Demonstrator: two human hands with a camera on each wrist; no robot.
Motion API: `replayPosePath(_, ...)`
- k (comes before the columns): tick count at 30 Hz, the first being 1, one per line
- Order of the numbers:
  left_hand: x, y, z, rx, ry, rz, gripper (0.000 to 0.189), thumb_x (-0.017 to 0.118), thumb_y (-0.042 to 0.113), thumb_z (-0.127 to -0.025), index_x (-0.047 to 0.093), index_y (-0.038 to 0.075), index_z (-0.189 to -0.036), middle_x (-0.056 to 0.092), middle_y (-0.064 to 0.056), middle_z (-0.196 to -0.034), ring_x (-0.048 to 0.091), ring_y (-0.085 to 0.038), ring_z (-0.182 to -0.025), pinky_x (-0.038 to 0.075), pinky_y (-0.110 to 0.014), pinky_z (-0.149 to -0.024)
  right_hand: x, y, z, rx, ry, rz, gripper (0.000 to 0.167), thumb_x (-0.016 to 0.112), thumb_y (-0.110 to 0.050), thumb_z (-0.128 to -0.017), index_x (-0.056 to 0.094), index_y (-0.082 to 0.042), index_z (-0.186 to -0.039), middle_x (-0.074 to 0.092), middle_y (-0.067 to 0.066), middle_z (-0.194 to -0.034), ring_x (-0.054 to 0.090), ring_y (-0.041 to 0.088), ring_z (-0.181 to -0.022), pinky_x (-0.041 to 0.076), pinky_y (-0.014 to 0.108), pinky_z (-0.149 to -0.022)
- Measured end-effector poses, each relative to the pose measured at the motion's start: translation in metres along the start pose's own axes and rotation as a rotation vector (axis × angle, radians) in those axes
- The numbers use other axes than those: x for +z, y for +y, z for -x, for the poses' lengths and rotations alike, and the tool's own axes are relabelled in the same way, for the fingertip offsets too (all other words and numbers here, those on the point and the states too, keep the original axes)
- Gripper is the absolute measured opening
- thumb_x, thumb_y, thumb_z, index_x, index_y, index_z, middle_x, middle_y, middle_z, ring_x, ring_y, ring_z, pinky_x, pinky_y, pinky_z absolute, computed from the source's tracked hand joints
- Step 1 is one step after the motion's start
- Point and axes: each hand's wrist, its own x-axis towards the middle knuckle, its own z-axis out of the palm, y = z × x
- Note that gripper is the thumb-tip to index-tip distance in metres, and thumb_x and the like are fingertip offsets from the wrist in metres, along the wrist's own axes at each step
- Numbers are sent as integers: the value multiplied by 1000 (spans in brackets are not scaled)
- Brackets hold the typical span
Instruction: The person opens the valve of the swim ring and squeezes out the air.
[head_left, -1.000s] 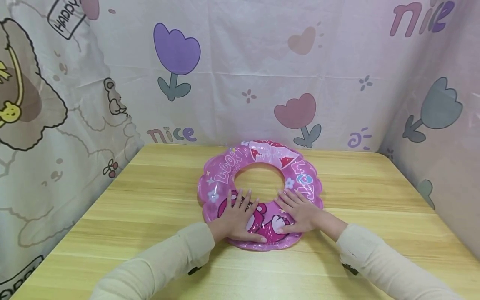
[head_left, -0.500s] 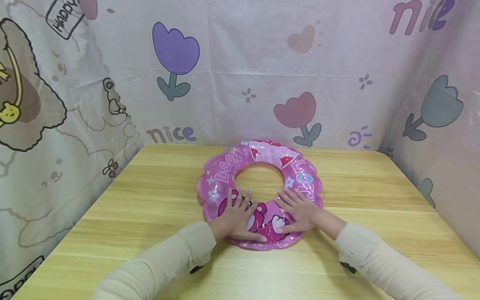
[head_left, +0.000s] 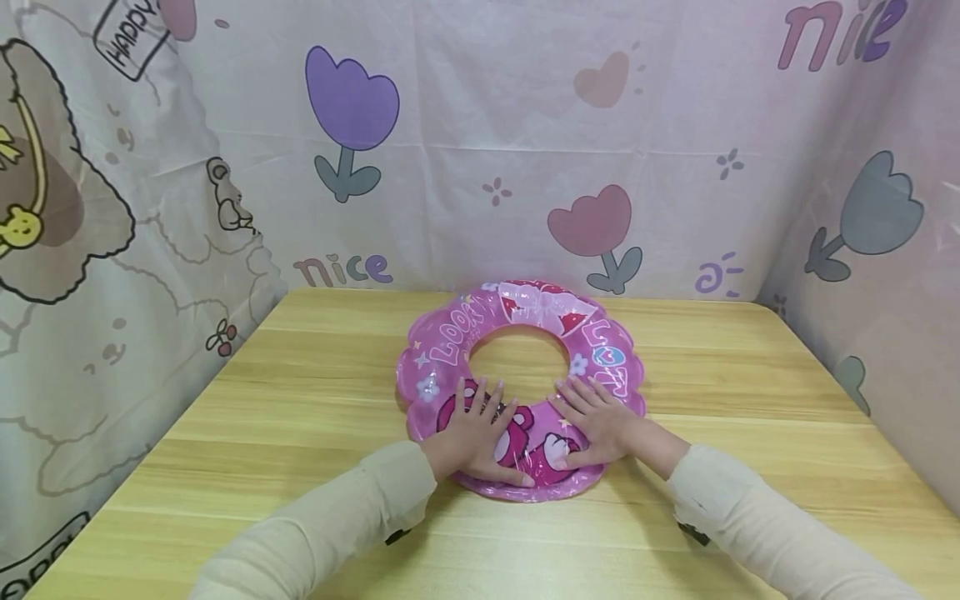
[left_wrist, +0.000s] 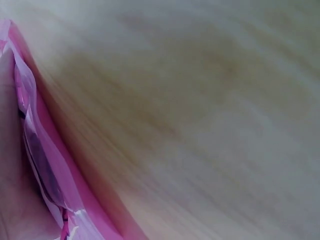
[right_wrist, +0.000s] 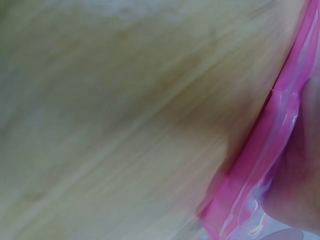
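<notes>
A pink inflatable swim ring [head_left: 442,333] with a scalloped edge, printed letters and a cartoon bear lies flat on the wooden table. On its near left part rests my left hand [head_left: 476,442], palm down with fingers spread. My right hand [head_left: 600,425] presses on the near right part, its fingers straight and pointing inward toward the hole. In the left wrist view the ring's pink seam [left_wrist: 55,160] runs beside the palm. The right wrist view shows the ring's edge [right_wrist: 260,155] against the right hand [right_wrist: 300,185].
The wooden table [head_left: 262,400] spreads around the ring on all sides. Behind it hangs a pale cloth backdrop [head_left: 480,100] printed with tulips and hearts, with more printed cloth along the left and right sides.
Both hands keep their places on the swim ring. The forearms shift only very slightly, and the ring stays put.
</notes>
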Motion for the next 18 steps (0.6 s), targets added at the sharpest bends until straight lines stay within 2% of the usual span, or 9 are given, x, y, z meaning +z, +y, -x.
replayPosePath(8,5,0,-2,21,33,19,111,37,88,-67,10,20,-151,-2,-13,-157,-5,-37,-143,-6,-61,-112,2,1,4,5,17,-9,96,54,-67,-78,25,-5,-146,16,20,-154,8,40,-143,9,55,-115)
replayPosePath(15,10,-4,-2,62,87,6,109,37,87,-69,12,19,-150,2,-14,-157,-2,-37,-143,-4,-63,-111,6,2,8,0,88,-52,94,54,-66,-79,28,-5,-145,21,20,-152,13,41,-142,12,57,-114)
replayPosePath(18,10,-8,-2,82,107,2,109,38,86,-69,14,18,-150,4,-15,-157,0,-37,-144,-4,-64,-110,7,1,10,0,109,-93,89,50,-63,-83,26,-5,-146,19,20,-153,10,41,-142,10,58,-114)
